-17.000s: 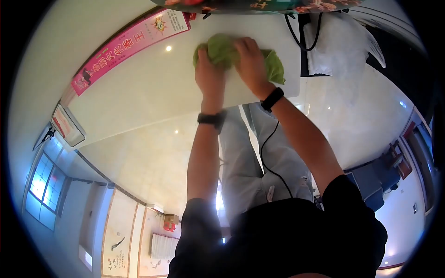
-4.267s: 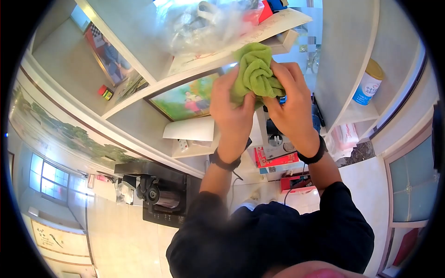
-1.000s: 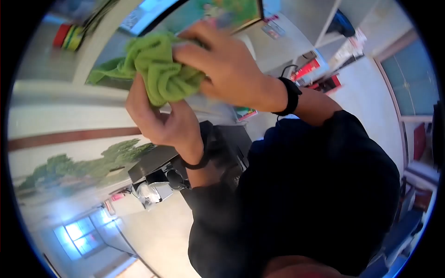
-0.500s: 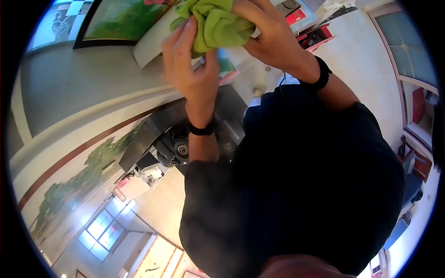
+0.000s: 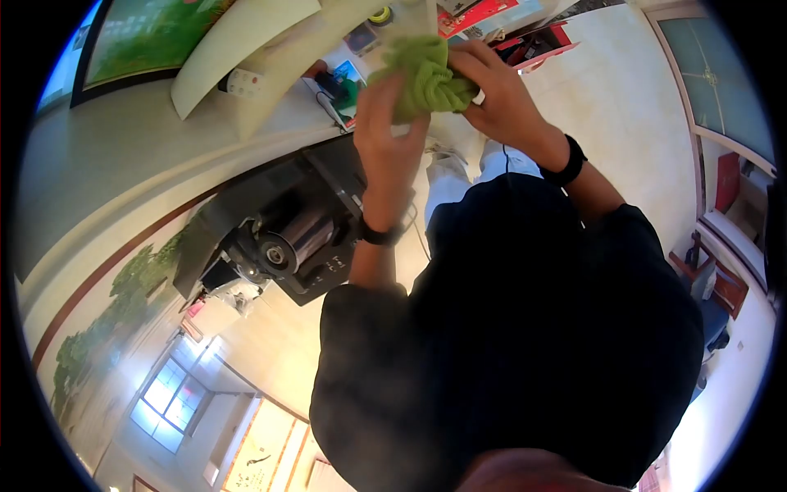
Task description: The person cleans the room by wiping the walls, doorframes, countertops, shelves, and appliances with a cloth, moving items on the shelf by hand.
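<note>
A bunched green cloth [image 5: 426, 78] is held up between my two hands near the top of the head view. My left hand [image 5: 385, 135] grips its left side, fingers pressed into the folds and somewhat blurred. On the other side my right hand [image 5: 502, 94] has its fingers closed on the cloth's right edge. The cloth is crumpled, so its full shape does not show. Dark bands circle both wrists.
To the left, a black table [image 5: 307, 184] carries a metal kettle [image 5: 303, 238]. Beyond it, a pale shelf [image 5: 270, 41] holds a white remote control [image 5: 243, 84] and small items. A framed picture [image 5: 147, 41] leans at upper left. Red boxes [image 5: 533, 49] stand at upper right.
Both hands have moved down with the cloth, the left also to the right. The view has shifted, so more of the black table, kettle and shelf shows. Both hands still hold the cloth.
</note>
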Action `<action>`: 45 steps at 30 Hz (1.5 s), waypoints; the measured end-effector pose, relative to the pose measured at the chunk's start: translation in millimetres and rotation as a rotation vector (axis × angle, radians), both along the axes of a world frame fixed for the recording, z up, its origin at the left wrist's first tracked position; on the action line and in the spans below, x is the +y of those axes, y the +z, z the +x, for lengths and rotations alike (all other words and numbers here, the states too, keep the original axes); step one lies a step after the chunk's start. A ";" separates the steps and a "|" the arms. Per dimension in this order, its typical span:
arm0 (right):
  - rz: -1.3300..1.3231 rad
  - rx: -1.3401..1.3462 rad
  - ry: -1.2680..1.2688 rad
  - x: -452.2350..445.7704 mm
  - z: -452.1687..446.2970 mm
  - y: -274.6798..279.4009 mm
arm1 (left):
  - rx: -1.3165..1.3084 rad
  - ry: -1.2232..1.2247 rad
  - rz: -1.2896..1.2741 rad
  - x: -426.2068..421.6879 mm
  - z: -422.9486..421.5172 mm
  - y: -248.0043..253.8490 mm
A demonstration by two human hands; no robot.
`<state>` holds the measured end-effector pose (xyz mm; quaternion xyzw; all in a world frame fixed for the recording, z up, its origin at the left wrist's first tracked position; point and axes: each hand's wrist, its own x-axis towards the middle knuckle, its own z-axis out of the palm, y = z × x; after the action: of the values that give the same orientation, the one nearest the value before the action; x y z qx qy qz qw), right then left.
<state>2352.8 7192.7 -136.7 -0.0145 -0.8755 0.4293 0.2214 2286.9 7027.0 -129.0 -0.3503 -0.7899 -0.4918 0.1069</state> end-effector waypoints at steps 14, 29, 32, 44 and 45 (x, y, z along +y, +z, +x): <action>-0.428 -0.597 0.145 71.1 177.9 -246.0 | -0.849 -0.477 -0.396 64.6 148.4 -250.0; -0.019 -0.775 -0.142 69.2 155.4 -677.1 | -0.803 -0.228 -0.578 58.2 90.2 -708.7; 0.030 -0.826 -0.177 82.5 140.2 -754.6 | -0.684 0.002 -0.669 26.5 49.6 -830.2; 0.207 -0.764 -0.110 82.6 69.4 -958.4 | -0.435 0.406 -0.975 59.0 -62.0 -986.2; 0.218 -0.731 -0.109 78.0 62.7 -972.0 | -0.431 0.403 -0.979 60.6 -67.6 -997.6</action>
<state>2415.6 7270.7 -1108.7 -0.1892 -0.9352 0.2877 -0.0826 2219.3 7087.6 -1126.6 -0.0932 -0.9808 -0.0986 -0.1400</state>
